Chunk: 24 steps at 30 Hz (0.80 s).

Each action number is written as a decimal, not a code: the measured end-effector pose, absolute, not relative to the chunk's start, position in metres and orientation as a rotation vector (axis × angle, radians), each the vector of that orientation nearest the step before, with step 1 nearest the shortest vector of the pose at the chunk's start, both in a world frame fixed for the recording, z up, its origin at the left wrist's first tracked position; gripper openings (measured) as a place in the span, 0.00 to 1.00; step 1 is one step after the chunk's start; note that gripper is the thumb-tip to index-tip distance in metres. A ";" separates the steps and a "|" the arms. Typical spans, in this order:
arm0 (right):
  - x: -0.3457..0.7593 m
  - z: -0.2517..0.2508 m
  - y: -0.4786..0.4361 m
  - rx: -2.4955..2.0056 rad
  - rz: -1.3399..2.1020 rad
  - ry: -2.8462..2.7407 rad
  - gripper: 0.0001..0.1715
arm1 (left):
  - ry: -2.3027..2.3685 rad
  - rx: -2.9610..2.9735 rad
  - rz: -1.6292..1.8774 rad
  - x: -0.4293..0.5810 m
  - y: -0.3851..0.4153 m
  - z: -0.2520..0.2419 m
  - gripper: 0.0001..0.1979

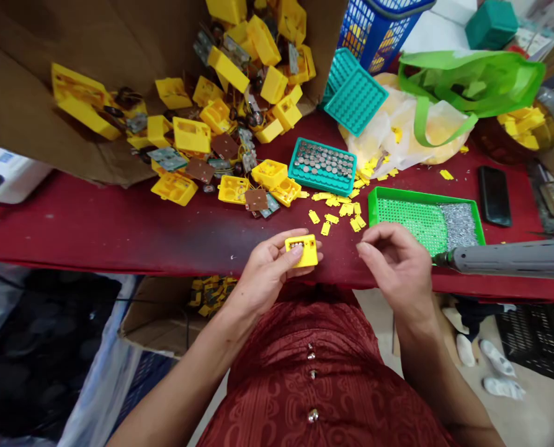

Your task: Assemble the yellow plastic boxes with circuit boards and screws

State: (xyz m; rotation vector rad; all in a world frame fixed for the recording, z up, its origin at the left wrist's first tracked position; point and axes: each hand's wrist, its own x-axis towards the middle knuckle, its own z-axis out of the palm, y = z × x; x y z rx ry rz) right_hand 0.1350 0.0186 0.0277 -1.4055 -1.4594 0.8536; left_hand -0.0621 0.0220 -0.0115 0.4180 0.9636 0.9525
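Observation:
My left hand (265, 270) holds a small yellow plastic housing (304, 251) at the table's front edge, with the thumb across its face and a metal part showing in its opening. My right hand (393, 261) hangs beside it with curled fingers apart, and nothing shows in them. Small yellow plastic pieces (335, 214) lie on the table just beyond my hands. A green tray of metal screws (458, 225) sits right behind my right hand. Nearby, a grey electric screwdriver (513, 259) lies with its tip close to my right hand.
A maroon-covered table (118, 230) holds a teal tray of button cells (322, 166), a black phone (494, 195), and a cardboard box (72, 93) spilling yellow housings and circuit boards. Plastic bags (407, 124) and a blue basket (374, 31) stand behind.

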 end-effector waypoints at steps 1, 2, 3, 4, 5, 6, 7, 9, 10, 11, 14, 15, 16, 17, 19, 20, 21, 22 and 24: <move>0.138 0.029 0.008 -1.399 0.792 -1.450 0.04 | 0.961 0.417 0.939 -0.061 0.023 -0.012 0.20; 0.141 0.030 -0.001 -1.384 0.735 -1.438 0.03 | 0.959 0.420 0.927 -0.059 0.024 -0.012 0.20; 0.143 0.032 -0.009 -1.362 0.686 -1.427 0.03 | 0.956 0.427 0.919 -0.057 0.025 -0.013 0.20; 0.145 0.033 -0.014 -1.346 0.642 -1.423 0.05 | 0.953 0.436 0.914 -0.055 0.025 -0.013 0.20; 0.147 0.033 -0.018 -1.341 0.603 -1.437 0.06 | 0.952 0.445 0.912 -0.053 0.025 -0.013 0.20; 0.148 0.033 -0.019 -1.350 0.572 -1.474 0.07 | 0.952 0.451 0.904 -0.051 0.025 -0.013 0.20; 0.149 0.032 -0.018 -1.372 0.552 -1.530 0.08 | 0.955 0.454 0.897 -0.048 0.025 -0.012 0.20; 0.147 0.027 -0.012 -1.414 0.538 -1.662 0.07 | 0.965 0.456 0.876 -0.044 0.024 -0.011 0.20; 0.145 0.023 -0.007 -1.419 0.545 -1.722 0.07 | 0.971 0.459 0.866 -0.042 0.023 -0.011 0.20; 0.143 0.019 -0.003 -1.412 0.563 -1.770 0.06 | 0.979 0.466 0.857 -0.041 0.023 -0.011 0.20; 0.137 0.008 0.008 -1.363 0.618 -1.848 0.06 | 1.009 0.497 0.842 -0.039 0.021 -0.010 0.19; 0.136 0.006 0.010 -1.351 0.629 -1.864 0.06 | 1.018 0.510 0.845 -0.039 0.020 -0.011 0.18; 0.135 0.005 0.012 -1.344 0.633 -1.876 0.06 | 1.025 0.522 0.850 -0.039 0.020 -0.011 0.18; 0.135 0.004 0.013 -1.340 0.632 -1.887 0.06 | 1.031 0.529 0.859 -0.040 0.019 -0.012 0.19; 0.134 0.003 0.014 -1.347 0.628 -1.894 0.07 | 1.047 0.523 0.891 -0.040 0.019 -0.014 0.21; 0.134 0.002 0.014 -1.356 0.627 -1.893 0.07 | 1.056 0.513 0.908 -0.040 0.019 -0.015 0.23; 0.134 0.001 0.014 -1.360 0.623 -1.886 0.07 | 1.067 0.501 0.921 -0.040 0.019 -0.016 0.24; 0.133 0.000 0.014 -1.357 0.614 -1.875 0.07 | 1.077 0.493 0.930 -0.041 0.019 -0.016 0.24; 0.132 -0.003 0.015 -1.335 0.584 -1.849 0.06 | 1.091 0.483 0.942 -0.041 0.020 -0.017 0.24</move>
